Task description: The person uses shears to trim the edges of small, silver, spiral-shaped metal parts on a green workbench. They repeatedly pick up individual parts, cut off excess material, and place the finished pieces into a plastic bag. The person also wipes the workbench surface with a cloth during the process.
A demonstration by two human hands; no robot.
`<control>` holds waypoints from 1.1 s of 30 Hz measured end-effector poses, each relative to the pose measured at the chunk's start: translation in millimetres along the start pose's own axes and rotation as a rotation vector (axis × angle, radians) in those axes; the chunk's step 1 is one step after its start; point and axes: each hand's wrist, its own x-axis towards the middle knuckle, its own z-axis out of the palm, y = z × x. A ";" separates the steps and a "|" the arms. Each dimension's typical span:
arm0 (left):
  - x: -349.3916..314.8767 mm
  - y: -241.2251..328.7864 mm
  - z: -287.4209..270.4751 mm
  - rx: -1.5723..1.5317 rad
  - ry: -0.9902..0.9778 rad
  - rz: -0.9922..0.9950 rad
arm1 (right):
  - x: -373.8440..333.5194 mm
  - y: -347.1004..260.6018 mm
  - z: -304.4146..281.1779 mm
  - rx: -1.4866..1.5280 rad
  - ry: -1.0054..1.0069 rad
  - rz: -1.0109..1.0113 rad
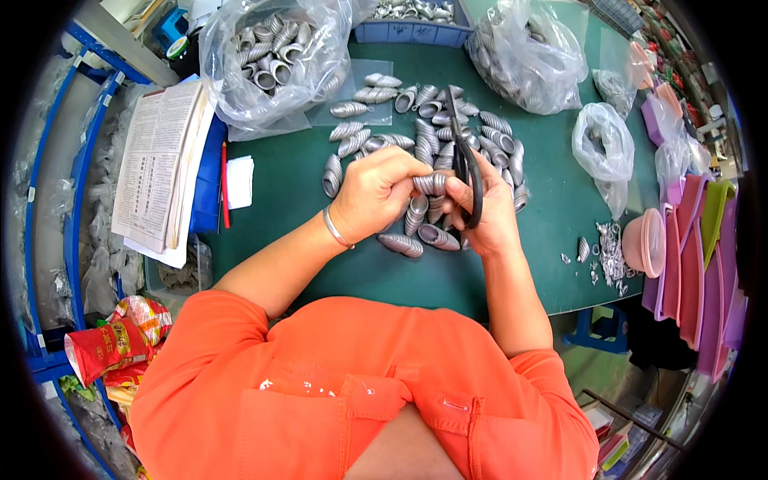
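Note:
Between my two hands is a grey ribbed, hollow shell-shaped piece [428,185]. My left hand [373,190] pinches one end of it with thumb and fingertips. The thumb of my right hand [493,214] presses near its other end. That same right hand is closed around black-handled scissors [476,188], their blades pointing away from me. Whether the blades are parted is hard to see. Many more grey ribbed pieces [400,244] lie loose around and beneath my hands on the green tabletop [320,272]; some are partly hidden by the hands.
Clear plastic bags of grey pieces [276,112] [524,64] stand at the back, beside a blue tray [412,32]. An open book [160,160] and red pen [225,184] lie left. Small metal scraps [612,252], a pink tub [644,242] and purple bins [724,296] are right.

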 end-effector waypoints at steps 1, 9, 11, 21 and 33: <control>-4.0 0.5 3.2 -0.159 0.022 -0.130 | -0.9 5.0 0.2 0.051 -0.022 -0.017; -3.1 12.1 -10.9 -0.868 -0.238 -0.936 | -7.8 14.1 1.0 0.023 -0.102 -0.243; 0.7 16.3 -11.5 -0.858 -0.286 -0.931 | -7.2 20.1 -1.2 0.024 -0.150 -0.258; -16.2 2.7 -11.1 -0.875 -0.480 -0.862 | -19.2 23.6 0.1 -0.147 -0.132 -0.242; -20.7 -25.2 -18.5 0.194 -0.045 -0.732 | -43.0 16.9 -19.9 -0.742 0.060 -0.082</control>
